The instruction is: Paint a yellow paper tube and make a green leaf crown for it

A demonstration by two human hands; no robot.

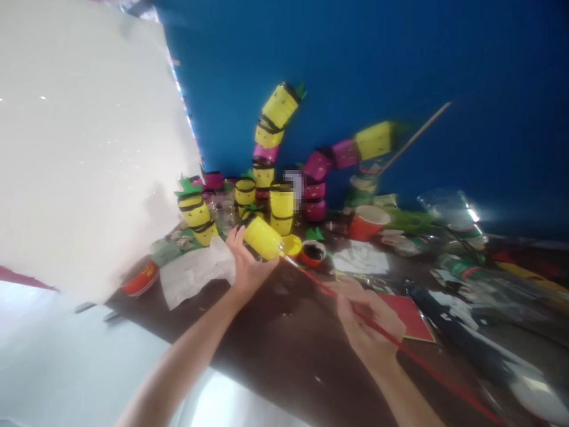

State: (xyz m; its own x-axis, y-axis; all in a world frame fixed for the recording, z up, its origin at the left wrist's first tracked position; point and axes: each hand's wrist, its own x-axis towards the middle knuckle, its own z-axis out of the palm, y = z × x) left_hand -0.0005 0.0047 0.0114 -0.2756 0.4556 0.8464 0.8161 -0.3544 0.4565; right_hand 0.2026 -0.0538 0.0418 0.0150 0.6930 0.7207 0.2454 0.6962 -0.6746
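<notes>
My left hand (249,264) is closed around a yellow cup (263,238) that lies tilted on its side, its dark end to the left. In my right hand (371,317) is a long red paintbrush (382,332), whose tip touches or nearly touches the right end of the cup. Just behind the tip stand a small pot of yellow paint (291,244) and a pot of dark paint (312,252). Yellow stacked cups (281,207) with black bands stand behind my left hand. The picture is blurred.
Tall curved stacks of yellow and magenta cups (317,165) rise near the blue wall (355,53). A red cup (368,223), crumpled paper (361,258), clear bottles and a black tool (457,332) lie right. White paper (195,274) and a red bowl (141,279) are left.
</notes>
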